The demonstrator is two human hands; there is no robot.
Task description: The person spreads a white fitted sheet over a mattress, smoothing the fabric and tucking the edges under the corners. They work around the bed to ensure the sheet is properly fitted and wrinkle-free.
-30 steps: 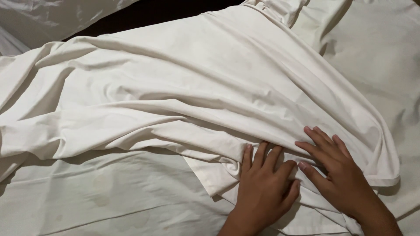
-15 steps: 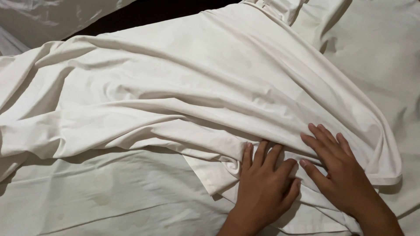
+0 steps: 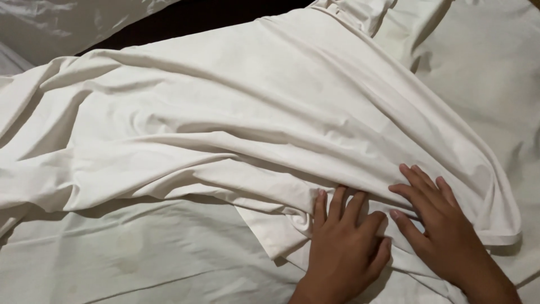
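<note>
A large rumpled white sheet (image 3: 236,124) spreads up and leftward from both hands, over a flat white bed cover (image 3: 140,259). The left hand (image 3: 346,250) and right hand (image 3: 444,231) lie side by side, each grip spread, fingers flat, pressing the sheet's folded edge.

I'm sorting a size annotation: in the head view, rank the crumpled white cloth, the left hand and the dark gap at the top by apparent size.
1. crumpled white cloth
2. dark gap
3. left hand
</note>
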